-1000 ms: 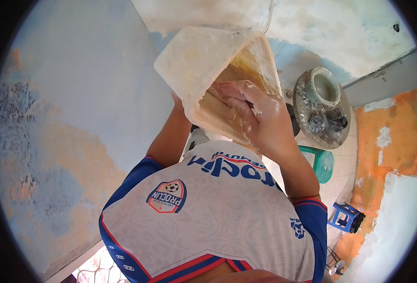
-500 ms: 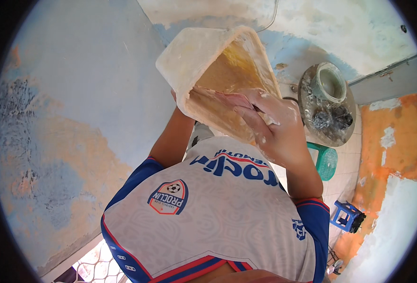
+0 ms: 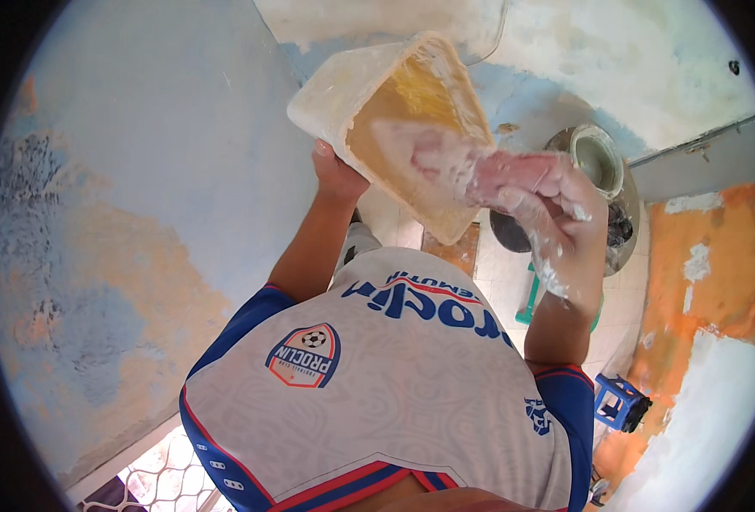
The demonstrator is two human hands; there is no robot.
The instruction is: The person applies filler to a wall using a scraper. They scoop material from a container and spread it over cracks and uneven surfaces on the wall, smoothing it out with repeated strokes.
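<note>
A whitish rectangular plastic tub (image 3: 335, 90), tilted with its mouth toward me, is in my left hand (image 3: 341, 175), which grips it from below at the lower left side. Yellowish and pale residue coats its inner walls. My right hand (image 3: 565, 200), spotted with white paste, is closed round the reddish handle of what looks like a putty knife (image 3: 510, 173). Its pale, smeared blade is blurred by motion and lies over the tub's opening. Part of my left hand's grip is hidden behind the tub.
A round, stained table (image 3: 623, 252) with a pale bucket (image 3: 597, 158) and dark crumpled stuff stands beyond my right hand. Below it are a green stool (image 3: 531, 294) and a blue stool (image 3: 620, 403). A patchy blue-grey wall (image 3: 138, 188) rises close on my left.
My right hand has drawn the putty knife right, away from the tub's left rim. The tub has shifted slightly, and more of my left hand shows beneath it.
</note>
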